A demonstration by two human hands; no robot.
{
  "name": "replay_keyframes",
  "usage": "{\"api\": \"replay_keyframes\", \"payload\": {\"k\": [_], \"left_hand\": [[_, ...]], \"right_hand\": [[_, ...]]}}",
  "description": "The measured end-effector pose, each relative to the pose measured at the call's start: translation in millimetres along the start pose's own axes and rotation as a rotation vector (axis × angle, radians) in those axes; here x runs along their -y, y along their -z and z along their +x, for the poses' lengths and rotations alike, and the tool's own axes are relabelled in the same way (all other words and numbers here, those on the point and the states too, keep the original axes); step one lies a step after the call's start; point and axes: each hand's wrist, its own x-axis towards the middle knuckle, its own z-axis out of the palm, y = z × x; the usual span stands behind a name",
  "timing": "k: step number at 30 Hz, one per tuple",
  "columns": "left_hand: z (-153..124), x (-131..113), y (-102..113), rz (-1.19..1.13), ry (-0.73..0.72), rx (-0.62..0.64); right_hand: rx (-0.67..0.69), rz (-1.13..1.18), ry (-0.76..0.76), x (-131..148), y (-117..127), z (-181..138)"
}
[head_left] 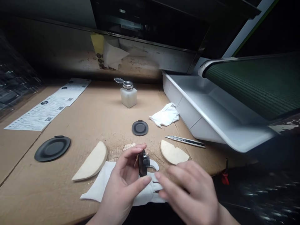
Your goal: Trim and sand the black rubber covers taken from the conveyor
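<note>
Cloth under hands, left fingers pinching black disc (edge-on), right fingers loosely spread

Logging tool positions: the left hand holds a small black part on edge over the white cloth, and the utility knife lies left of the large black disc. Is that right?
Not quite. The head view shows the utility knife far right of the large black disc, beside the white tray. The left hand does hold the black part on edge over the white cloth.
</note>
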Motion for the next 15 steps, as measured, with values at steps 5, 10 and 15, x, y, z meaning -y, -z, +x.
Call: {"api": "replay_keyframes", "payload": {"k": [5, 10, 15], "left_hand": [[4, -7, 0, -0.378, 0.227, -0.125], [11, -13, 3, -0.597, 0.380, -0.251], [11, -14, 4, -0.668, 0.414, -0.265]], "right_hand": [[0.074, 0.000, -0.284, -22, -3, -1], [0.426, -0.148, -0.348, -35, -27, -15], [0.296, -0.043, -0.434, -45, -28, -13]]}}
